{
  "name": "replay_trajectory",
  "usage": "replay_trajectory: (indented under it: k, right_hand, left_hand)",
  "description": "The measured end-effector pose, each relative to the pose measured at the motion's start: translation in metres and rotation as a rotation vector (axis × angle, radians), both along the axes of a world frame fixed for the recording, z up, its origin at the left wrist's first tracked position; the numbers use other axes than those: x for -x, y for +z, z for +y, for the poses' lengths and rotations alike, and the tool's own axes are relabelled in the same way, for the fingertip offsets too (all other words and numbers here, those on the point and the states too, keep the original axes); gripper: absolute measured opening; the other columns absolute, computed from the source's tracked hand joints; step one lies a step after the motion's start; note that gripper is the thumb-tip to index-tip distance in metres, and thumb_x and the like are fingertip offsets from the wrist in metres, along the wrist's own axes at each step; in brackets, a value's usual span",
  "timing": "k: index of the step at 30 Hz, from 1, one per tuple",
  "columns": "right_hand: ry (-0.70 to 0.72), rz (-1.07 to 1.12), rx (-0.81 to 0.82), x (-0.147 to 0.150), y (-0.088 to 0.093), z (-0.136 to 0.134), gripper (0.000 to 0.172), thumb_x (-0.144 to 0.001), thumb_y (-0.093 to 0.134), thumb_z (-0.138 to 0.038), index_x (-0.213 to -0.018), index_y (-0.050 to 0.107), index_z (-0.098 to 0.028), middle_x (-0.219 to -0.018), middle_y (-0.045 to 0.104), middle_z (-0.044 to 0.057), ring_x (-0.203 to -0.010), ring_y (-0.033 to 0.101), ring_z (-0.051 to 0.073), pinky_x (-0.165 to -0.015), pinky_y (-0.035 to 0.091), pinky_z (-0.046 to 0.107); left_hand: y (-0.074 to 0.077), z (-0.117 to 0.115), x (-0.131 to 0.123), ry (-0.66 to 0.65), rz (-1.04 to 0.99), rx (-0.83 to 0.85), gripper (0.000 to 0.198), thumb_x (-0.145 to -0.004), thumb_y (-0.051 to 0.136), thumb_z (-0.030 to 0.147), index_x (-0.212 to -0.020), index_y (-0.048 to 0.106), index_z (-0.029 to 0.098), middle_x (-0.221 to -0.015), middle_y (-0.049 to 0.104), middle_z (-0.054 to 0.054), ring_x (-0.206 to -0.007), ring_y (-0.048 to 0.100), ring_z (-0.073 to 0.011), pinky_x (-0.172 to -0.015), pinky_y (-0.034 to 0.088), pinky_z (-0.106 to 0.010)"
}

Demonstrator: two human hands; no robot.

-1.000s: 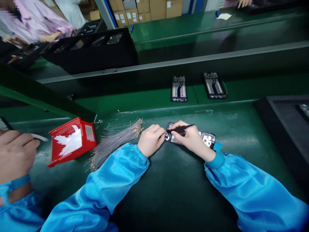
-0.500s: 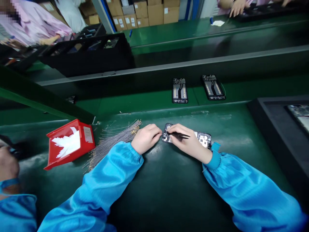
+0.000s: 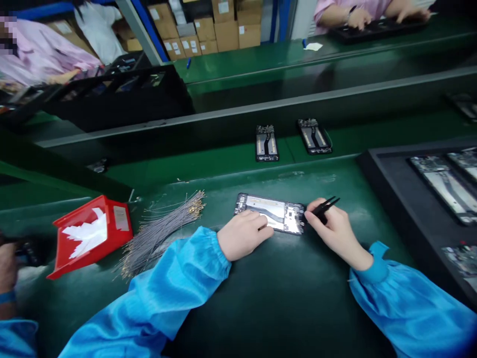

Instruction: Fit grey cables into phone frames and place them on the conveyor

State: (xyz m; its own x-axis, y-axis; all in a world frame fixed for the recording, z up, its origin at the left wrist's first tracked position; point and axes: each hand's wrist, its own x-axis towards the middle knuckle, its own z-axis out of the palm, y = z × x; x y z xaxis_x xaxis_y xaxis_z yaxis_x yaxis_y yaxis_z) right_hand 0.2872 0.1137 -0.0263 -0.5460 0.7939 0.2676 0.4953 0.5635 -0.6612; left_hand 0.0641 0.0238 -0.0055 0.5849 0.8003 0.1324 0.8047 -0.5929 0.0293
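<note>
An opened phone lies sideways on the green bench, its inner frame and boards facing up. My left hand rests over its near left edge, fingers bent onto the frame and the thumb along the near side. At the right end of the phone is my right hand, with black tweezers held in it, their tips pointing up and away to the right. Thumb and forefinger of that hand meet at the phone's end; whether they pinch anything small there is hidden.
Left of my hands lies a bundle of thin grey cables, beside a red bin with white strips. Two opened phones sit on the back ledge. A black tray with more phones stands right. Co-workers sit across and at far left.
My right hand has moved right, from the phone's left end to its right end, and the tweezers now point up. My left hand has come onto the phone. The view has shifted right.
</note>
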Motion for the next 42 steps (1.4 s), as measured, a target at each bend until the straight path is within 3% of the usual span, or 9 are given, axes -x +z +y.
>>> replay_trajectory:
  k: [6, 11, 20, 35, 42]
  right_hand:
    - [0.069, 0.1, 0.066, 0.024, 0.006, 0.006, 0.008, -0.08, 0.049, -0.025, -0.075, 0.052, -0.019, -0.075, 0.057, 0.003, -0.072, 0.055, 0.016, -0.067, 0.043, 0.03]
    - [0.075, 0.199, 0.245, 0.016, 0.005, -0.004, 0.005, -0.078, 0.052, -0.023, -0.079, 0.055, -0.019, -0.08, 0.059, 0.003, -0.075, 0.057, 0.016, -0.069, 0.045, 0.029]
    - [0.124, 0.199, 0.383, 0.014, 0.005, -0.008, 0.006, -0.078, 0.054, -0.022, -0.08, 0.058, -0.018, -0.083, 0.061, 0.004, -0.079, 0.059, 0.018, -0.071, 0.048, 0.031]
    - [0.183, 0.188, 0.362, 0.013, 0.005, -0.006, 0.006, -0.079, 0.054, -0.021, -0.083, 0.057, -0.019, -0.085, 0.062, 0.004, -0.082, 0.059, 0.018, -0.072, 0.048, 0.031]
    - [0.307, 0.153, 0.153, 0.015, 0.011, -0.011, 0.008, -0.078, 0.053, -0.014, -0.084, 0.056, -0.019, -0.084, 0.059, 0.003, -0.079, 0.057, 0.015, -0.07, 0.046, 0.029]
  left_hand:
    - [-0.004, 0.011, -0.009, 0.053, -0.023, 0.011, 0.016, -0.085, 0.039, 0.019, -0.081, 0.054, 0.018, -0.073, 0.053, -0.002, -0.069, 0.05, -0.015, -0.063, 0.038, -0.028]
    - [-0.008, 0.006, -0.015, 0.194, -0.09, -0.04, 0.018, -0.085, 0.04, 0.02, -0.077, 0.055, 0.018, -0.072, 0.052, -0.002, -0.069, 0.049, -0.0154, -0.063, 0.038, -0.029]
    - [-0.015, 0.004, -0.019, 0.209, -0.091, -0.109, 0.021, -0.087, 0.039, 0.02, -0.077, 0.057, 0.018, -0.071, 0.052, -0.002, -0.068, 0.048, -0.0144, -0.062, 0.035, -0.027]
    - [-0.013, 0.004, -0.019, 0.186, -0.1, -0.164, 0.021, -0.087, 0.04, 0.02, -0.076, 0.057, 0.018, -0.069, 0.052, -0.001, -0.066, 0.046, -0.014, -0.06, 0.033, -0.027]
    - [-0.014, 0.004, -0.019, 0.183, -0.083, -0.157, 0.02, -0.087, 0.04, 0.019, -0.075, 0.056, 0.018, -0.069, 0.051, -0.001, -0.065, 0.044, -0.0139, -0.059, 0.032, -0.027]
